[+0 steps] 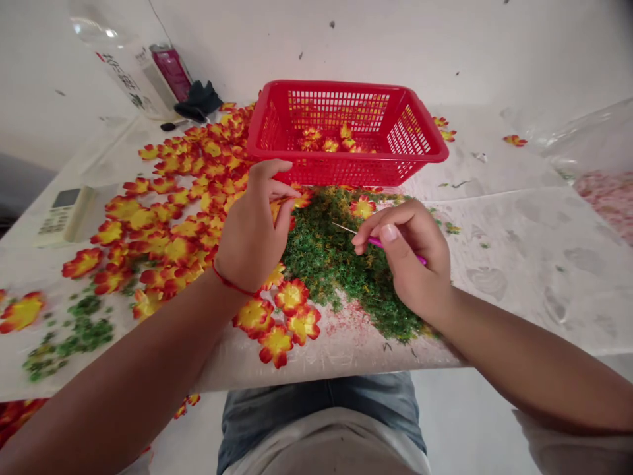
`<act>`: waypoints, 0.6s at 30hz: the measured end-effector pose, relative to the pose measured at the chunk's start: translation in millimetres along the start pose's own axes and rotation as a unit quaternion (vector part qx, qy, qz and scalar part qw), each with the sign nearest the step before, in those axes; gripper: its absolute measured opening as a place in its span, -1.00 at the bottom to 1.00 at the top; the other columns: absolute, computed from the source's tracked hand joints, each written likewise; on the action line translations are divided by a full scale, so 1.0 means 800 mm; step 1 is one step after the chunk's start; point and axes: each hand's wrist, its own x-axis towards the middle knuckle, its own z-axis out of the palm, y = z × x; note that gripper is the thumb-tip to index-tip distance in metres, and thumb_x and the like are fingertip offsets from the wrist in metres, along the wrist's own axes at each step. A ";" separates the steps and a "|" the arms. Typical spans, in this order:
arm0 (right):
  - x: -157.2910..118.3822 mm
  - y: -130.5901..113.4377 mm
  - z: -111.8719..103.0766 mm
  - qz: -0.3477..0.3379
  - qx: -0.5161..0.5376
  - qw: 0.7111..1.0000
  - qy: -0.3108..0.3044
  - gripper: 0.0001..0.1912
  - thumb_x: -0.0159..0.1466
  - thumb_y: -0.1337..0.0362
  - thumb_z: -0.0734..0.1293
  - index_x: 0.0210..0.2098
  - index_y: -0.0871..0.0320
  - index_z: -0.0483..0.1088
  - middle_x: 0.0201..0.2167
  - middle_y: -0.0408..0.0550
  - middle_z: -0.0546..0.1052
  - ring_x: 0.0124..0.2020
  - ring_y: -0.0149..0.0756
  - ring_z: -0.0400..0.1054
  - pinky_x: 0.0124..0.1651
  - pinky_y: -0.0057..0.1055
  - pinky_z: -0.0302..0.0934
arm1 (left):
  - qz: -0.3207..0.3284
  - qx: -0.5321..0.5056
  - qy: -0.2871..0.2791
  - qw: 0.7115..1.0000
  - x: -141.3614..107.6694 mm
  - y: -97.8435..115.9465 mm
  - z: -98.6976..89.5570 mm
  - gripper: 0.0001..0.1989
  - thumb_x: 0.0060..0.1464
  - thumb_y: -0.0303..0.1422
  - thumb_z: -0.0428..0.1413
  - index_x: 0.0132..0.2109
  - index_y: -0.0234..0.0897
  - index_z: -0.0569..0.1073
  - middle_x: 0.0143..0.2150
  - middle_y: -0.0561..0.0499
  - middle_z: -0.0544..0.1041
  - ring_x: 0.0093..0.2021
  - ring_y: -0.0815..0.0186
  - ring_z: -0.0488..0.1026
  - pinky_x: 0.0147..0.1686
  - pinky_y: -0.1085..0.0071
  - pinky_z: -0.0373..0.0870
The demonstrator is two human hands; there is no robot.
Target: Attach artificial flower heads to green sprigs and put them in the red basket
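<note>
My right hand [415,254] is closed around the magenta handle of a thin awl [376,243], its metal point aimed left over a heap of small green plastic sprigs [329,247]. To the left, my left hand [260,224] hovers at the edge of a large pile of red-and-yellow artificial flower petals [173,247]. Its fingers are bent and apart, with petals visible just past the thumb. One flower piece [362,207] lies on the greenery near the awl's tip. Several more petal pieces [291,297] lie below my left wrist.
Behind my hands stands a red plastic basket [346,158] with several assembled flowers in it. A calculator [64,214], a plastic bottle [128,72], a purple can [171,71] and a dark cloth [198,100] are at the left. Clear plastic with pink bits [606,198] lies right.
</note>
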 end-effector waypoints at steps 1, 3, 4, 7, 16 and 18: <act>0.000 0.000 0.000 -0.016 0.003 1.000 -0.004 -0.90 0.62 0.21 0.40 -0.09 0.02 0.48 -0.21 -0.08 0.71 -0.28 -0.28 0.61 -0.19 -0.27 0.55 | -0.016 -0.048 -0.003 0.999 -0.001 0.006 0.001 -0.58 0.45 -0.48 0.20 0.33 -0.09 0.34 0.01 0.01 0.75 0.04 0.20 0.75 0.16 0.21 0.68; 0.000 -0.001 0.000 -0.042 0.003 0.999 -0.016 -0.96 0.60 0.26 0.42 -0.04 0.01 0.47 -0.18 -0.08 0.72 -0.24 -0.27 0.65 -0.14 -0.25 0.61 | -0.041 -0.129 -0.012 0.991 -0.004 0.016 0.003 -0.58 0.46 -0.46 0.23 0.32 -0.08 0.33 0.01 0.04 0.73 0.05 0.25 0.75 0.16 0.26 0.71; 0.000 -0.001 0.000 -0.049 -0.001 0.999 -0.023 -0.96 0.59 0.27 0.42 -0.02 0.01 0.47 -0.16 -0.07 0.73 -0.22 -0.27 0.67 -0.11 -0.23 0.63 | -0.053 -0.156 -0.020 0.986 -0.005 0.021 0.005 -0.58 0.45 -0.45 0.24 0.32 -0.07 0.32 0.02 0.05 0.73 0.06 0.26 0.74 0.15 0.27 0.72; 0.000 -0.002 0.000 -0.053 -0.020 0.998 -0.036 -0.94 0.59 0.27 0.42 0.00 0.00 0.46 -0.14 -0.06 0.74 -0.19 -0.26 0.69 -0.07 -0.21 0.67 | -0.086 -0.191 -0.037 0.977 -0.008 0.030 0.007 -0.57 0.42 -0.44 0.28 0.29 -0.07 0.33 0.02 0.04 0.73 0.08 0.24 0.75 0.12 0.25 0.76; -0.001 -0.003 0.000 -0.044 -0.026 0.998 -0.049 -0.94 0.59 0.31 0.42 0.01 0.02 0.48 -0.13 -0.05 0.72 -0.16 -0.29 0.70 -0.03 -0.25 0.67 | -0.119 -0.229 -0.052 0.965 -0.011 0.041 0.005 -0.66 0.45 -0.36 0.27 0.23 -0.08 0.35 -0.02 0.02 0.80 0.04 0.17 0.82 0.08 0.18 0.81; -0.001 -0.003 0.000 -0.044 -0.029 0.997 -0.049 -0.96 0.59 0.30 0.41 0.00 0.02 0.48 -0.13 -0.05 0.72 -0.17 -0.27 0.69 -0.03 -0.24 0.66 | -0.112 -0.222 -0.052 0.967 -0.012 0.041 0.006 -0.65 0.45 -0.36 0.28 0.24 -0.07 0.36 -0.03 0.01 0.81 0.05 0.14 0.82 0.07 0.16 0.82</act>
